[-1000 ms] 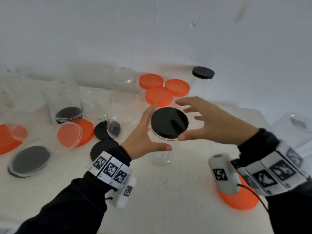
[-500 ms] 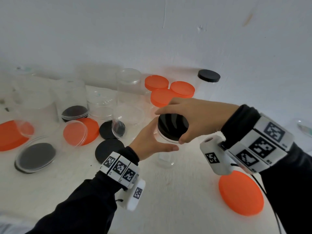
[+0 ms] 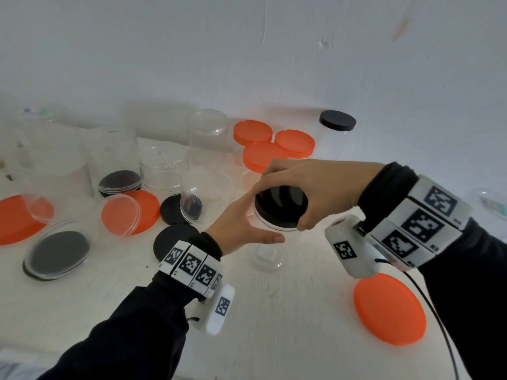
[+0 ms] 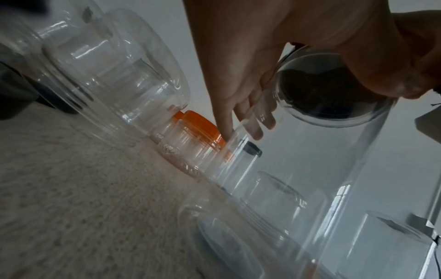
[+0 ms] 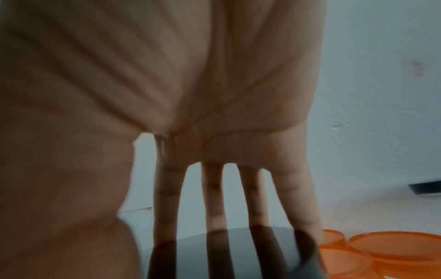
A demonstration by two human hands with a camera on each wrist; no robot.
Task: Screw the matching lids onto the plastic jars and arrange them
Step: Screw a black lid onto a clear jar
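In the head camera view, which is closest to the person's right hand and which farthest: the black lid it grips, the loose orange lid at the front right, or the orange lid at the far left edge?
From the right hand:
1. Black lid, under its fingers.
2. Loose orange lid, front right on the table.
3. Orange lid at the far left edge.

Setting: a plain, staged work area rather than a furnished room; its exact kind cannot be told. A white table (image 3: 274, 325) stands against a bare, scuffed white wall (image 3: 247, 50). Only clear plastic jars (image 3: 162, 171) and loose orange lids (image 3: 389, 308) and black lids (image 3: 175, 239) crowd its far left part. Tracking-marker bands (image 3: 422, 223) circle both wrists.
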